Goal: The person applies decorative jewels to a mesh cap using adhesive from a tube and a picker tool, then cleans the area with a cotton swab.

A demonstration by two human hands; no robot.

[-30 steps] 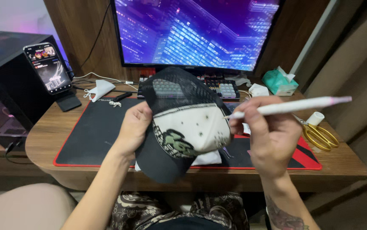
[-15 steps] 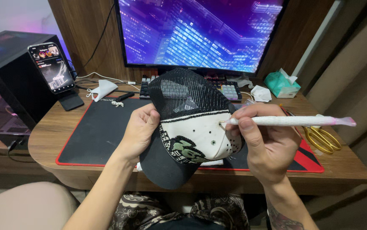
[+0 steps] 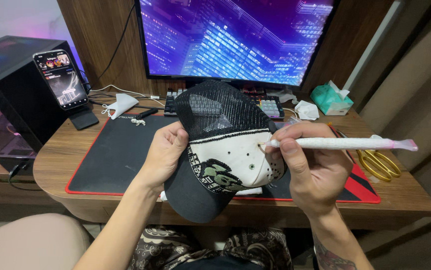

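I hold a trucker cap (image 3: 223,145) over the desk: black mesh back, white front panel with a dark green patch, black brim pointing toward me. My left hand (image 3: 164,155) grips its left side at the band. My right hand (image 3: 308,170) holds a long white pen-shaped tool (image 3: 345,144) with a pinkish end, its tip touching the white front panel near small studs. The tool lies almost level, pointing left.
A black desk mat with red edge (image 3: 120,160) covers the wooden desk. Behind stand a lit monitor (image 3: 235,37), a keyboard (image 3: 270,106), a phone on a stand (image 3: 61,80) and a dark computer case (image 3: 5,95). Gold scissors (image 3: 378,164) and a teal tissue pack (image 3: 331,99) lie right.
The tool's tip came down from above the cap onto its white front panel. The cap tilted a little and both hands drew closer together.
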